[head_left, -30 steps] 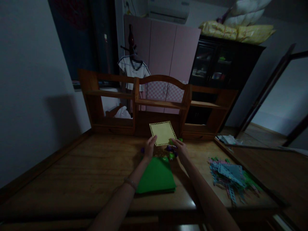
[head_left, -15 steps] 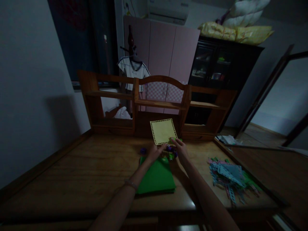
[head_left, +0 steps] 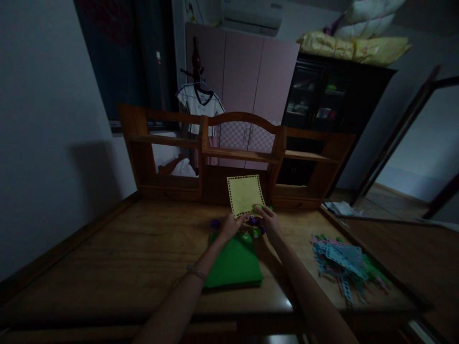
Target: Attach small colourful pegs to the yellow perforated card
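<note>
A square yellow sheet (head_left: 245, 193) with a row of dark holes or marks along its border is held up and tilted above the desk. My left hand (head_left: 231, 226) pinches its lower left corner. At the lower right edge, my right hand (head_left: 269, 220) is closed on the sheet, with a small bright green piece (head_left: 257, 207) at the fingertips. Below the hands lies a cluster of small purple and green items (head_left: 255, 231), partly hidden. A stack of green sheets (head_left: 234, 265) lies under my left forearm. One purple item (head_left: 214, 223) sits left of my left hand.
On the right of the wooden desk (head_left: 150, 248) lies a loose pile of blue, green and pink pieces (head_left: 344, 260). A wooden shelf unit (head_left: 240, 153) rises along the back edge. The desk's right side has a raised rim (head_left: 362, 243).
The yellow sheet has turned slightly and shifted a little right, along with my left hand. My right hand stays almost in place.
</note>
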A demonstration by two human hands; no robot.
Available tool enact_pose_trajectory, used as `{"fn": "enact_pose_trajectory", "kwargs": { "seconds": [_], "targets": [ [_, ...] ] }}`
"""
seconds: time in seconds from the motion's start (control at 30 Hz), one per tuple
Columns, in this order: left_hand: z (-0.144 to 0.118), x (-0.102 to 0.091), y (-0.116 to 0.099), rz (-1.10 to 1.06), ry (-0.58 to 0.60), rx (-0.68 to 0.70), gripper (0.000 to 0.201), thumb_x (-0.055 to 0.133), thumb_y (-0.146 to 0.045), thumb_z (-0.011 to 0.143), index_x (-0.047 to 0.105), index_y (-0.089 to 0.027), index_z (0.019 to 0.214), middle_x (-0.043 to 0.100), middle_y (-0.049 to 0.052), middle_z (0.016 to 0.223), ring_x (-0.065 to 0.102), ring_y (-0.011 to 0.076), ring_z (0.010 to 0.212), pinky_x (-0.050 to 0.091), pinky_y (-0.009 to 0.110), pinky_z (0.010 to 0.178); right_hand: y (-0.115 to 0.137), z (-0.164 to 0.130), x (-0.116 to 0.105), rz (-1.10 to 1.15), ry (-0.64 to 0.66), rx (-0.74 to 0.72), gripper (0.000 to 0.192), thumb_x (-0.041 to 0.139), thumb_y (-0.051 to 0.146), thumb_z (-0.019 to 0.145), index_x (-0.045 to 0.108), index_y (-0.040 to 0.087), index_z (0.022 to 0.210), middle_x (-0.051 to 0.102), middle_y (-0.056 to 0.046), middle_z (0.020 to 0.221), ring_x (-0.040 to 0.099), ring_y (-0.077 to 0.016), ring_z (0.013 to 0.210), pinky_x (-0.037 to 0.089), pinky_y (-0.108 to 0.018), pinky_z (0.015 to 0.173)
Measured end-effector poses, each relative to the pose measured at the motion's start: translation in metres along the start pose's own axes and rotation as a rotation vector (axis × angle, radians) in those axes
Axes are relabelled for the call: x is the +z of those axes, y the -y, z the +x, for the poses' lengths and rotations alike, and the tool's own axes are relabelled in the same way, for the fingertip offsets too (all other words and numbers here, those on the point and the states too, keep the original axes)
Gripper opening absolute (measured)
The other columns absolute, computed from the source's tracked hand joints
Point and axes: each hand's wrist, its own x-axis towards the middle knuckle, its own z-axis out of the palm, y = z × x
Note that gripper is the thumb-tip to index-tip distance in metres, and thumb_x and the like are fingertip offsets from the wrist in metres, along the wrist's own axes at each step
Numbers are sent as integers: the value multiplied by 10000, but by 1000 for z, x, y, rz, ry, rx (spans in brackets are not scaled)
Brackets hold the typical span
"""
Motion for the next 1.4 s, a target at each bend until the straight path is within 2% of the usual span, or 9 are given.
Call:
{"fn": "enact_pose_trajectory", "kwargs": {
  "seconds": [0.27, 0.5, 0.9, 1.23, 1.4],
  "targets": [
    [1, -1, 1, -7, -21, -1, 396, 575, -420, 770, 644, -134, 1035, 665, 101, 1028, 615, 235, 965, 467, 352, 857, 7, -4, 2, -31, -6, 16, 342, 691, 435, 638, 691, 198, 884, 659, -39, 939, 603, -193, 800, 479, -257, 628],
    [-1, -1, -12, -21, -71, -108, 314, 610, -395, 731, 689, -148, 909, 704, 74, 862, 623, 257, 934, 464, 351, 867, 3, -3, 2, 21, 15, 28, 354, 681, 439, 649, 676, 203, 914, 649, -47, 971, 609, -198, 806, 496, -282, 650],
    [-1, -2, -13, 29, -118, -95, 340, 609, -406, 734, 682, -153, 949, 694, 79, 932, 615, 270, 963, 464, 348, 852, 4, -3, 1, -52, 5, 33, 360, 685, 444, 642, 686, 204, 910, 653, -48, 969, 605, -198, 802, 479, -261, 633],
    [0, -3, -5, 13, -57, -18, 404, 563, -464, 770, 665, -148, 999, 677, 93, 992, 621, 242, 948, 464, 352, 858, 12, -9, 2, -3, 65, 34, 309, 683, 420, 655, 689, 231, 899, 654, -36, 959, 610, -190, 775, 486, -286, 658],
    [1, -3, -4, 12, -52, 0, 410, 561, -458, 773, 655, -150, 1027, 668, 89, 1024, 610, 234, 980, 456, 345, 878, 9, -7, 3, 6, 54, 36, 315, 676, 425, 665, 685, 223, 906, 650, -34, 976, 613, -187, 772, 493, -293, 662]
  ]
}}
